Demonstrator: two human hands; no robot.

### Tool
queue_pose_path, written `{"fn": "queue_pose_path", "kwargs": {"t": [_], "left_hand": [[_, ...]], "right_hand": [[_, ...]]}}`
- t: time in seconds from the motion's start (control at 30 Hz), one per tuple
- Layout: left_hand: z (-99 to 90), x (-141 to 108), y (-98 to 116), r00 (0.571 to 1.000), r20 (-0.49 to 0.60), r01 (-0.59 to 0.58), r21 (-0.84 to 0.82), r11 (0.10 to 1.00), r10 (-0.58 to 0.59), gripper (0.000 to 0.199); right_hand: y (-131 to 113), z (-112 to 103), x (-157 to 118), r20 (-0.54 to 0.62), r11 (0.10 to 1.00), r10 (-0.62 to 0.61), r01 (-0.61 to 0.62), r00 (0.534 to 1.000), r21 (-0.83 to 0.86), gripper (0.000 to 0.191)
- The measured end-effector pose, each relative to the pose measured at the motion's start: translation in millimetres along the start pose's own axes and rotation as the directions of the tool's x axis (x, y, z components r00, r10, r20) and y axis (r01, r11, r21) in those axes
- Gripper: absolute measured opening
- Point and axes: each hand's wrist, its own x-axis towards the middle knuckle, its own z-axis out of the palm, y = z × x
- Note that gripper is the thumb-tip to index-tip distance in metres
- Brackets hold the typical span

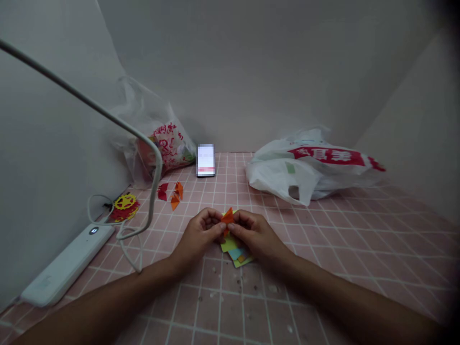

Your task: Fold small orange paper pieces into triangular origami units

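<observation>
An orange piece of folded paper [227,216] is pinched between my two hands near the middle of the view. My left hand [204,232] grips its left side with thumb and fingers. From the right, my right hand [253,232] holds the other side, its thumb close to the left thumb. Beneath the hands lie coloured paper sheets [230,246], yellow, blue and orange, partly hidden by my right hand. Orange folded papers [176,195] and a red one [163,191] rest on the pink tiled surface farther back on the left.
A white lamp base [68,266] stands at the left, its bent arm [156,177] crossing the view. Behind are a filled plastic bag [168,143], a phone [205,160] and a white bag [280,167]. Yellow and red cut-outs [125,203] lie left.
</observation>
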Motion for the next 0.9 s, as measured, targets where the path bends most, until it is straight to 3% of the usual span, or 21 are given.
{"fn": "queue_pose_path", "kwargs": {"t": [0.17, 0.9], "left_hand": [[-0.6, 1.3, 0.5, 0.993, -0.010, -0.117, 0.002, 0.993, 0.117, 0.028], [-4.0, -0.2, 6.7, 0.991, 0.019, -0.130, 0.097, 0.987, 0.129, 0.012]], "right_hand": [[-0.7, 0.4, -0.5, 0.029, 1.000, -0.012, 0.012, 1.000, -0.012, 0.021], [-4.6, -0.3, -4.0, 0.046, 0.999, -0.019, 0.020, 0.999, -0.034, 0.015]]}}
